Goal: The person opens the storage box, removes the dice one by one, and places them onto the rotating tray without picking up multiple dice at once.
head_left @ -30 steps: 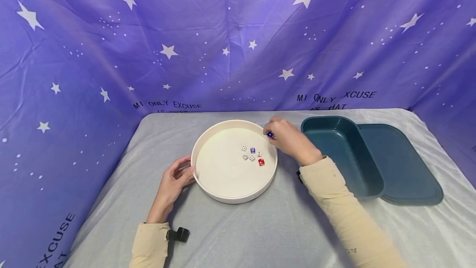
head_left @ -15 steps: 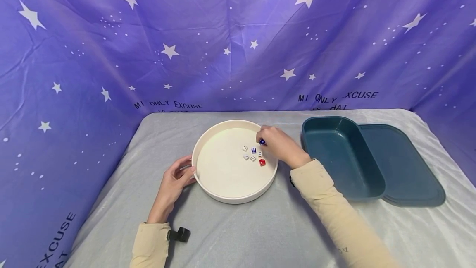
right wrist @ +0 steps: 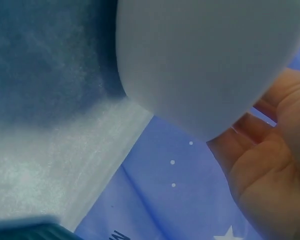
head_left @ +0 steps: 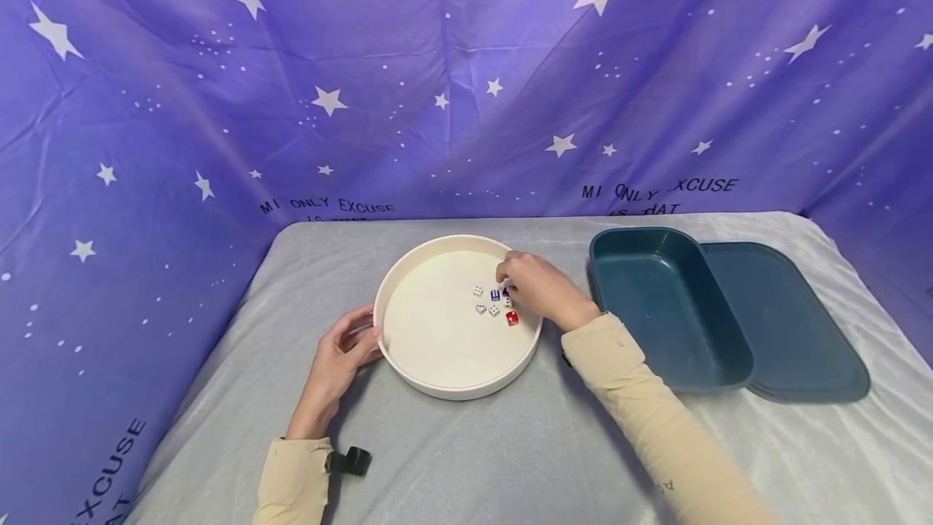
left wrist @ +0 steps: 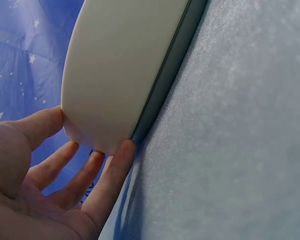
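Note:
A round cream tray (head_left: 419,375) sits on the cloth with several small dice in its right half: white dice (head_left: 494,309), a blue die (head_left: 495,295) and a red die (head_left: 512,318). My left hand (head_left: 341,363) rests at the tray's left side; in the left wrist view its fingertips touch the outer wall and the thumb meets the rim. Over the tray's right side, my right hand (head_left: 541,286) pinches another blue die (head_left: 506,292) low beside the others, mostly hidden by the fingers. In the right wrist view the tray wall (right wrist: 200,65) hides those fingertips.
To the right stands a deep teal box (head_left: 670,306), with a flat teal lid (head_left: 794,322) beside it, partly behind the box. A grey cloth (head_left: 466,460) covers the table. Purple star-printed fabric (head_left: 437,63) hangs behind and at the sides.
My right hand has moved left and down from the tray's right rim to the group of dice, carrying the blue die. My left hand and the tray have stayed put.

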